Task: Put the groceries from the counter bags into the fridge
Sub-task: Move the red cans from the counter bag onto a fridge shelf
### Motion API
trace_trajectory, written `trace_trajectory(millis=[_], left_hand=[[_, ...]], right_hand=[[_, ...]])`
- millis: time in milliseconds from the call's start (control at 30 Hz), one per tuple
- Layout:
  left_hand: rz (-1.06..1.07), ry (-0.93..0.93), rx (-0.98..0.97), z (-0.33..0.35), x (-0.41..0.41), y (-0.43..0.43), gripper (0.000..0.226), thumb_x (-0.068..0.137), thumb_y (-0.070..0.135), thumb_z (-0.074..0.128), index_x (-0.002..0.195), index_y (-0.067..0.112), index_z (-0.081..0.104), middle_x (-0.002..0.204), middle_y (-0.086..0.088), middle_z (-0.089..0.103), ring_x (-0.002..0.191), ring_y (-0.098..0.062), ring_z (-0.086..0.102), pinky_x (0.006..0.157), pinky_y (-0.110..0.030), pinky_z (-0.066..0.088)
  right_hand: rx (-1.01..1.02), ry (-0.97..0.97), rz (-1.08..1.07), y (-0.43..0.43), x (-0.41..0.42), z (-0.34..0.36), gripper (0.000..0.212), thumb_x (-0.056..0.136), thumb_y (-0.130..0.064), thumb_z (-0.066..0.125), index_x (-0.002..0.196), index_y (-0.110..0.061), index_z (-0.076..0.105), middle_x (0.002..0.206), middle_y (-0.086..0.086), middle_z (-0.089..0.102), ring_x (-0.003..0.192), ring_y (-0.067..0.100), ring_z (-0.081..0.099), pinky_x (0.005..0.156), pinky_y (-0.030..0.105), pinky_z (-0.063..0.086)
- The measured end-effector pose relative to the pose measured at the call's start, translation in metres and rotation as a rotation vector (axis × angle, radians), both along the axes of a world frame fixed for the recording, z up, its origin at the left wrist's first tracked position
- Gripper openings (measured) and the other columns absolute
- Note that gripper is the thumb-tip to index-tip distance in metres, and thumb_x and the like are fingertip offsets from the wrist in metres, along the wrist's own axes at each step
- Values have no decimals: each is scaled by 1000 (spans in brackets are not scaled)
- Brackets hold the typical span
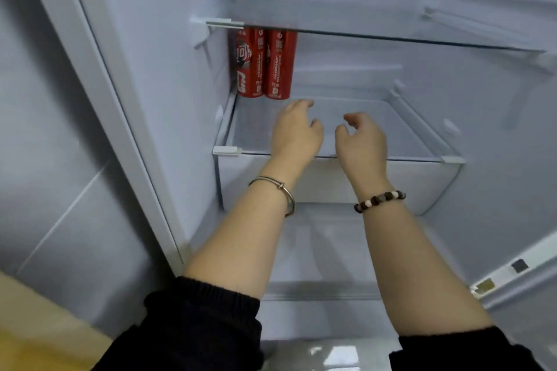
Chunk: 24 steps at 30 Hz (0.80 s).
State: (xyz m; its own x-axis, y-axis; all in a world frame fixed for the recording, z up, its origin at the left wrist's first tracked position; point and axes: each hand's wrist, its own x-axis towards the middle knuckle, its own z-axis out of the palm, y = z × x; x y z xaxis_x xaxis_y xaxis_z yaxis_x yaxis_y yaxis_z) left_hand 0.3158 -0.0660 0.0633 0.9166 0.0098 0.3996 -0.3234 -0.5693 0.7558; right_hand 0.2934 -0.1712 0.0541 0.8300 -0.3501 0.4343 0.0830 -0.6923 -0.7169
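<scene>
Cans (263,65): two slim red metal cylinders, side by side, back-left on the fridge (168,69) glass shelf (401,129); white print reads "WORLD CUP".
Left hand (297,129): empty, fingers loosely curled, near the cans, apart.
Right hand (363,137): empty, fingers loosely curled, over the shelf.

Two red cans (249,63) (280,65), two hands (297,132) (363,138), two shelves (391,37) (422,157)
</scene>
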Motion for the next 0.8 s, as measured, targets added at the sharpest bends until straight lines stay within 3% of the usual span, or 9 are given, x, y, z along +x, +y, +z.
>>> trace_trajectory(millis=[67, 267, 400, 600, 800], left_hand=[[-53, -64, 68, -6, -17, -8, 40, 91, 9, 50, 131, 6, 51, 137, -11, 49, 129, -24, 41, 107, -29, 29], [-240, -253, 341, -37, -86, -42, 46, 87, 9, 58, 131, 2, 50, 148, -21, 32, 139, -37, 25, 114, -40, 20], [-339, -270, 366, -62, -146, -73, 45, 90, 11, 56, 134, 5, 48, 149, -18, 33, 140, -34, 25, 115, -42, 22], [-572, -251, 374, -101, -260, -140, 43, 88, 9, 58, 130, 4, 52, 143, -19, 41, 135, -36, 35, 111, -42, 27], [-850, -270, 448, -114, -383, -216, 44, 95, 18, 49, 138, 7, 44, 151, -14, 31, 142, -30, 24, 116, -42, 22]], right_hand=[[-64, -68, -33, -10, -21, -9, 34, 93, -16, 48, 125, -6, 55, 125, 9, 57, 118, 22, 49, 88, 21, 34], [-199, -102, -147, -63, -110, -34, 32, 92, -10, 51, 122, -3, 56, 122, 11, 58, 120, 25, 46, 97, 23, 32], [-201, 2, -201, -102, -192, -57, 32, 93, -13, 50, 124, -7, 55, 125, 7, 57, 122, 21, 44, 96, 18, 28], [-165, 180, -377, -158, -336, -86, 34, 93, -13, 50, 126, -8, 53, 129, 5, 53, 125, 18, 39, 104, 24, 28], [-165, 286, -656, -208, -484, -101, 42, 91, -22, 54, 130, -7, 50, 135, 7, 49, 130, 22, 36, 108, 30, 29]])
